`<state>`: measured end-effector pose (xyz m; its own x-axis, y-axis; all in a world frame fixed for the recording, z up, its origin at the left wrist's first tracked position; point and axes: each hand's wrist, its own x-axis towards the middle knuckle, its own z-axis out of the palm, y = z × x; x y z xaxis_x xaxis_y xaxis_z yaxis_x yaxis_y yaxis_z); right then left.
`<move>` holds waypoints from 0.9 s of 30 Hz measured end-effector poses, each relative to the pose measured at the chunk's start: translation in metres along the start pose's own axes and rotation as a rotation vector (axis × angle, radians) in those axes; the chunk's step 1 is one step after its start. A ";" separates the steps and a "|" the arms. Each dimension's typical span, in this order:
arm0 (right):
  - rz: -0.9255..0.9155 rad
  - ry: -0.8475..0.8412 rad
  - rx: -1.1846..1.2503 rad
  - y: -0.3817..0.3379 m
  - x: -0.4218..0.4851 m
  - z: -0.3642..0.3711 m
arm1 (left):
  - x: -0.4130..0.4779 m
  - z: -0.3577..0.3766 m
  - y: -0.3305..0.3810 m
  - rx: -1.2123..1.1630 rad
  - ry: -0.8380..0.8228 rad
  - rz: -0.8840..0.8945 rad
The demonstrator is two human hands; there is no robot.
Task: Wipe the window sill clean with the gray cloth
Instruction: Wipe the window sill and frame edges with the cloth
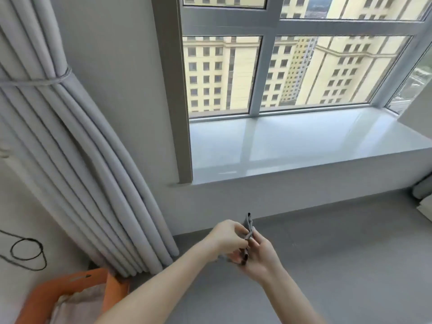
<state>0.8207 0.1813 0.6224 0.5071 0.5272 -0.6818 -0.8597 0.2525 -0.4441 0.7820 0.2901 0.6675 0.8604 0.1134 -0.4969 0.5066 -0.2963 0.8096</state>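
Observation:
A folded gray cloth (248,225) stands up between my two hands, low in the middle of the view, above the floor. My left hand (228,237) pinches its edge from the left. My right hand (259,256) holds the bunched lower part from the right. Most of the cloth is hidden inside my fingers. The glossy white window sill (292,146) lies ahead and above my hands, under the window, well apart from the cloth.
A tied-back gray curtain (81,160) hangs at the left and reaches the floor. An orange bin (70,291) with a liner sits at the bottom left. A black cable loop (27,249) lies on the left wall. The gray floor (339,253) spreads below the sill.

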 end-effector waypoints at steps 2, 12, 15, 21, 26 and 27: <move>-0.053 -0.044 0.109 -0.032 0.022 0.005 | 0.029 -0.015 0.023 0.024 -0.065 0.020; -0.154 -0.054 0.100 -0.204 0.148 -0.012 | 0.203 -0.100 0.050 -0.147 0.237 -0.144; -0.166 -0.039 -0.048 -0.261 0.196 -0.017 | 0.261 -0.113 0.043 -0.284 0.430 -0.262; -0.148 -0.081 -0.626 -0.364 0.317 -0.031 | 0.362 -0.116 0.020 -0.584 0.767 -0.449; -0.277 -0.185 -1.371 -0.373 0.407 -0.012 | 0.396 -0.115 -0.004 -0.704 0.996 -0.536; -0.381 -0.172 -1.696 -0.368 0.435 -0.014 | 0.402 -0.114 -0.011 -0.706 1.038 -0.552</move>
<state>1.3581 0.3065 0.4813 0.5393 0.7468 -0.3892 0.3645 -0.6237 -0.6915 1.1283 0.4475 0.4943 0.0276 0.8022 -0.5964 0.4454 0.5243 0.7257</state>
